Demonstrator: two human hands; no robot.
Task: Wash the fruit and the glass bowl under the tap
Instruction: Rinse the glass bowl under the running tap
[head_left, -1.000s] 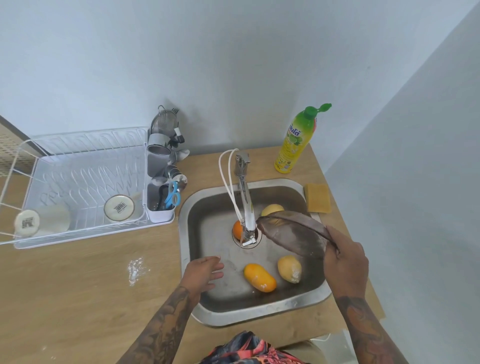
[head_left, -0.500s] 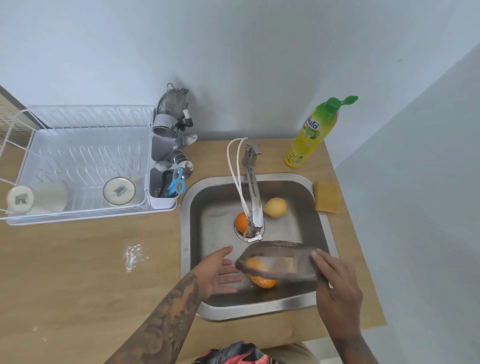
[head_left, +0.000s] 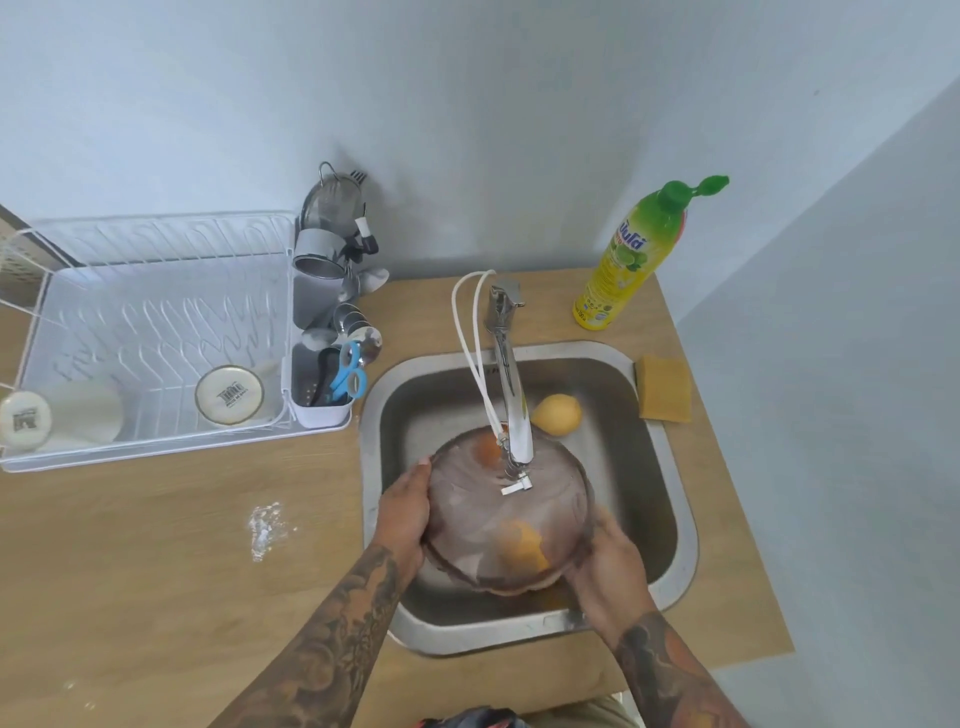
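Now gripped at its rim by both hands, left hand (head_left: 402, 514) and right hand (head_left: 608, 564), glass bowl (head_left: 506, 506) brought under the tap (head_left: 511, 410) for rinsing.

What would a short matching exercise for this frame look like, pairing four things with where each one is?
Things:
1. glass bowl
2. sponge
3. scissors
4. soap bottle

Places:
A. upright on the counter by the wall, behind the sink's right corner
B. in the cutlery holder at the end of the dish rack
C. held between both hands under the tap
D. flat on the counter at the sink's right rim

Pairs: 1-C, 2-D, 3-B, 4-A
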